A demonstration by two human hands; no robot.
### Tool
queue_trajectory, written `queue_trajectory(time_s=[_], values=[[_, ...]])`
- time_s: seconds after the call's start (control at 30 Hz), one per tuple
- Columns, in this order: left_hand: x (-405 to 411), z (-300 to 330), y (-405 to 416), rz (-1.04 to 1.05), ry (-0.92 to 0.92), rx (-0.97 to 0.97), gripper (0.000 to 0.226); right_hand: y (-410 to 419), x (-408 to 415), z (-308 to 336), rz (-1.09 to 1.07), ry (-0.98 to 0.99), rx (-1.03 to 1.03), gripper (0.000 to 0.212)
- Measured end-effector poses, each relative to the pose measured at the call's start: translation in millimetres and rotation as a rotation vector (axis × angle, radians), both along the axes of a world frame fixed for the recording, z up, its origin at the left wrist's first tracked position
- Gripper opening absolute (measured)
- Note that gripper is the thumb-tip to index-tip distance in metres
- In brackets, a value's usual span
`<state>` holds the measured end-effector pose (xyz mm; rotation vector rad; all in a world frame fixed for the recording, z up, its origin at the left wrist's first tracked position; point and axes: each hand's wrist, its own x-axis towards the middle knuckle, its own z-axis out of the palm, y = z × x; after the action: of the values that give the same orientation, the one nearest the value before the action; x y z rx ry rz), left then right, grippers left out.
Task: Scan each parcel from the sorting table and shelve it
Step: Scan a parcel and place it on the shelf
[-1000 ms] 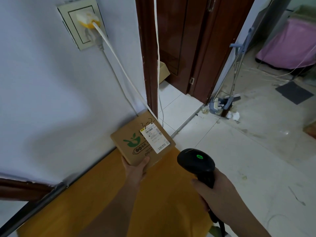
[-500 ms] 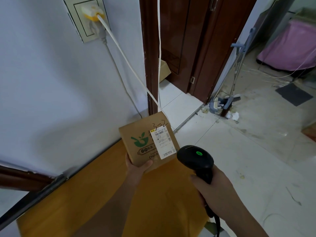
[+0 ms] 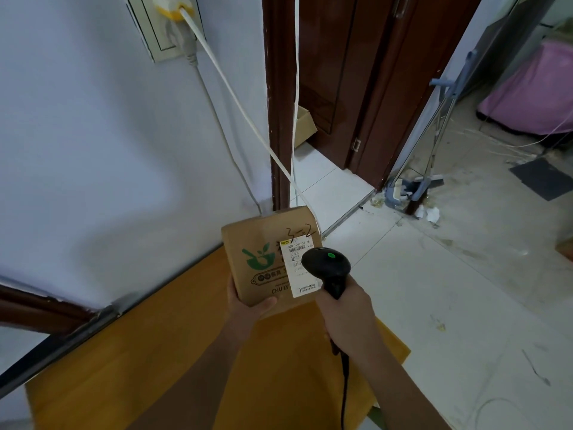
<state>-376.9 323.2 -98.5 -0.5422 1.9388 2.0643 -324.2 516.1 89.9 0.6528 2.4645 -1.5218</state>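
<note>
A person's left hand (image 3: 245,302) holds a flat brown cardboard parcel (image 3: 263,256) tilted up above the orange wooden sorting table (image 3: 173,361), thumb pressed on its printed face and the other fingers hidden beneath it. The matte box carries a green leaf logo, a white paper shipping label (image 3: 297,268) and the handwritten mark "3-2". The right hand (image 3: 347,315) wraps its fingers around the grip of a glossy black handheld barcode scanner (image 3: 327,266) with a green light on its rounded head. Compared with half a second ago, the scanner head now overlaps the label rather than sitting beside the box. Behind, a white wall (image 3: 93,150) bears a socket with a white cable (image 3: 235,97); a dark wooden door frame (image 3: 276,103) opens onto pale, dusty floor tiles (image 3: 434,290).
</note>
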Motion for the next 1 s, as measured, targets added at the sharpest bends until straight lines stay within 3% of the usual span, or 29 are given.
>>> queue_trajectory(time_s=[0.17, 0.7, 1.0], values=[[3.0, -10.6, 0.3, -0.013, 0.047, 0.015, 0.122, -0.5, -10.1, -12.3, 0.021, -0.026, 0.013, 0.009], [8.9, -30.8, -2.8, -0.114, -0.044, -0.042, 0.140, 5.6, -2.6, -27.5, -0.003, -0.060, -0.061, 0.011], [1.2, -32.2, -8.2, -0.131, -0.106, -0.018, 0.167, 7.1, 3.2, -28.8, -0.003, -0.062, -0.057, 0.017]])
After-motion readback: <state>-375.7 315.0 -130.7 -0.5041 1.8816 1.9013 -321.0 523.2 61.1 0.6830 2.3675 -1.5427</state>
